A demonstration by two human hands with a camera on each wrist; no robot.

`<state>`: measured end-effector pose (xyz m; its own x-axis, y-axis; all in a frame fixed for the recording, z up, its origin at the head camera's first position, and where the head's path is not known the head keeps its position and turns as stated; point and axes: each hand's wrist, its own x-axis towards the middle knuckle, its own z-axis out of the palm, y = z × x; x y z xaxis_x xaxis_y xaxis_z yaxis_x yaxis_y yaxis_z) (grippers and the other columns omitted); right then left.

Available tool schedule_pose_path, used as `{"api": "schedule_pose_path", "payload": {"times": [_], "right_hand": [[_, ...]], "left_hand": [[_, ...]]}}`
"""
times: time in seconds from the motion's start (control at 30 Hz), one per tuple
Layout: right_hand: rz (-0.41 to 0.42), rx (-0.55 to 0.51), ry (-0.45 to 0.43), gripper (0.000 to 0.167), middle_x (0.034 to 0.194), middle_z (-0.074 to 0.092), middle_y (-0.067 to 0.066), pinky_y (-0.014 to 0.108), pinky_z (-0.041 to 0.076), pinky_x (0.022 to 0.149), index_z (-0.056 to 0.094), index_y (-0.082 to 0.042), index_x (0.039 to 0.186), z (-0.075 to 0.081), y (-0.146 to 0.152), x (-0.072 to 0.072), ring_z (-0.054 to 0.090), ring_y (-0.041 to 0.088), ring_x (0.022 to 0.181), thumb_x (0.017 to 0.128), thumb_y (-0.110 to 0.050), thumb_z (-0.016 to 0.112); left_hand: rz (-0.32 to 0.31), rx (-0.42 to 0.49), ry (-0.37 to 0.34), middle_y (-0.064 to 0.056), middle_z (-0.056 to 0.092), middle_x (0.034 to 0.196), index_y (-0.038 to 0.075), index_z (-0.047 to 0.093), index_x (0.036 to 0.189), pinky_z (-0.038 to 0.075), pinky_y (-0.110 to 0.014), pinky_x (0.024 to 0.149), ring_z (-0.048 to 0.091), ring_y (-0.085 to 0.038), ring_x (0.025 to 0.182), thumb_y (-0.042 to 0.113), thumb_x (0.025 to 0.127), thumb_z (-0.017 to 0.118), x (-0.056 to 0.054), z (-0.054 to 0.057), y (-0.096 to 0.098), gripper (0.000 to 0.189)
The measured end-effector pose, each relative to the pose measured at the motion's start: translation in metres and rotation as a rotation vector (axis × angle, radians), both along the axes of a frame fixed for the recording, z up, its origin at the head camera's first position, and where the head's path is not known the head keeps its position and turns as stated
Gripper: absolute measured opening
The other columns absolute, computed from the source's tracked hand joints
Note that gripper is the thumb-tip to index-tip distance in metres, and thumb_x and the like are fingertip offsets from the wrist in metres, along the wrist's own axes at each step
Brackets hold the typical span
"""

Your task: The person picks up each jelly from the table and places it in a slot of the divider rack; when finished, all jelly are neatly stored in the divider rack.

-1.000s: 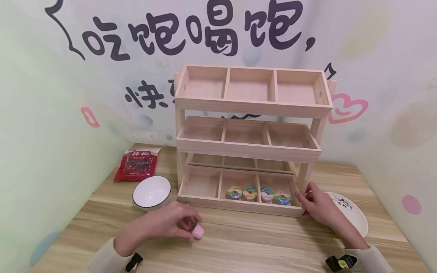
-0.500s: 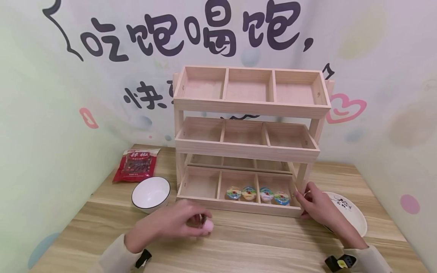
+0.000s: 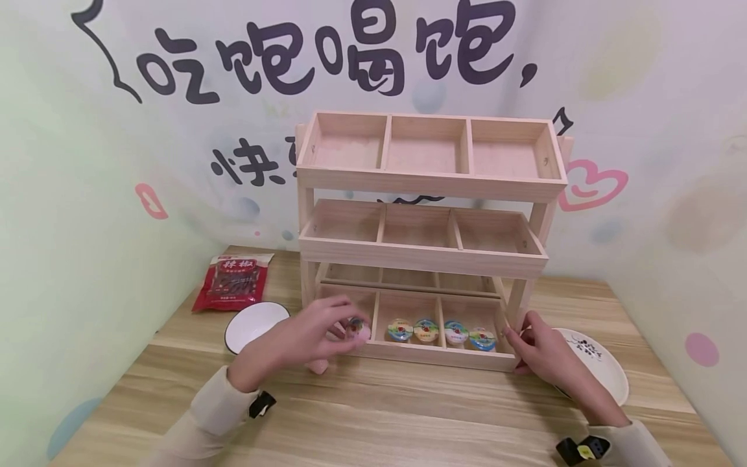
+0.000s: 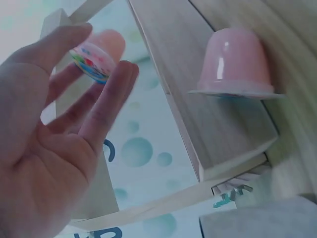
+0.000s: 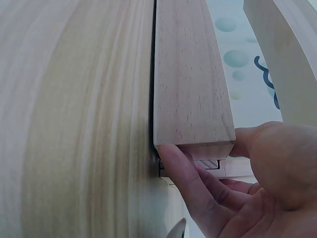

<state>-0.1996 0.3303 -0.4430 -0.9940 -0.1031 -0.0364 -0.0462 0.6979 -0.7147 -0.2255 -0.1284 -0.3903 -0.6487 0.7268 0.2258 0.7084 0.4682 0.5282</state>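
Note:
My left hand (image 3: 312,331) pinches a small pink jelly cup (image 4: 110,45) with a colourful printed lid. In the head view it is over the front edge of the bottom tier's left compartment. A second pink jelly cup (image 4: 235,62) stands lid-down on the tabletop in front of the wooden shelf rack (image 3: 428,259), partly hidden by the left hand in the head view. My right hand (image 3: 543,350) grips the right end of the bottom tier, thumb and fingers around its corner in the right wrist view. Several jelly cups (image 3: 426,331) sit in the middle and right compartments.
A white bowl (image 3: 252,324) with a dark rim stands left of the rack, a red packet (image 3: 233,282) behind it. To the right lies a white patterned plate (image 3: 607,373), partly behind the right forearm. A printed cloth wall closes off the back.
My left hand has lifted the pink jelly cup from the table, up and forward to the bottom tier. The second pink cup has come into sight beneath it. The right hand has stayed put.

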Motion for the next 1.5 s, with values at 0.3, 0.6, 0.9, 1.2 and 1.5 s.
{"api": "schedule_pose_path", "payload": {"times": [0.3,0.6,0.9,1.2,1.5], "right_hand": [[-0.008,-0.004,-0.005,0.033,0.082,0.074,0.01,0.036,0.064,0.056,0.046,0.003,0.121,-0.001,0.001,0.0,0.074,0.021,0.062,0.113,-0.025,0.06],[-0.004,-0.01,-0.005,0.035,0.085,0.075,0.011,0.034,0.063,0.056,0.045,0.004,0.124,0.001,0.001,-0.001,0.073,0.02,0.063,0.113,-0.027,0.059],[0.003,-0.009,0.001,0.035,0.08,0.074,0.01,0.035,0.064,0.056,0.046,0.003,0.123,-0.002,0.0,-0.002,0.073,0.019,0.062,0.113,-0.027,0.059],[0.001,-0.023,-0.003,0.033,0.084,0.076,0.012,0.036,0.064,0.056,0.045,0.002,0.123,-0.001,0.001,0.0,0.074,0.02,0.062,0.113,-0.025,0.06],[0.004,-0.008,0.012,0.034,0.078,0.073,0.009,0.033,0.063,0.055,0.046,0.002,0.123,-0.002,0.001,0.0,0.072,0.018,0.061,0.113,-0.027,0.06]], "left_hand": [[0.057,-0.053,0.066,-0.003,0.076,0.115,0.009,0.076,0.125,0.064,-0.029,0.077,0.07,-0.013,0.087,0.023,0.1,0.079,-0.031,-0.005,0.011,0.028],[0.107,-0.053,0.142,-0.004,0.079,0.103,0.006,0.078,0.115,0.058,-0.028,0.078,0.071,-0.017,0.086,0.019,0.094,0.084,-0.044,-0.019,0.015,0.026],[0.135,-0.111,0.115,-0.008,0.082,0.107,0.004,0.08,0.114,0.061,-0.034,0.086,0.075,-0.02,0.096,0.018,0.092,0.087,-0.045,-0.031,0.019,0.027],[0.125,-0.105,0.109,-0.01,0.082,0.112,0.002,0.08,0.118,0.063,-0.038,0.09,0.077,-0.022,0.102,0.021,0.092,0.089,-0.048,-0.036,0.019,0.033],[0.139,-0.098,0.03,-0.011,0.082,0.109,0.0,0.08,0.119,0.065,-0.037,0.085,0.08,-0.022,0.097,0.016,0.09,0.09,-0.05,-0.035,0.015,0.034]]}}
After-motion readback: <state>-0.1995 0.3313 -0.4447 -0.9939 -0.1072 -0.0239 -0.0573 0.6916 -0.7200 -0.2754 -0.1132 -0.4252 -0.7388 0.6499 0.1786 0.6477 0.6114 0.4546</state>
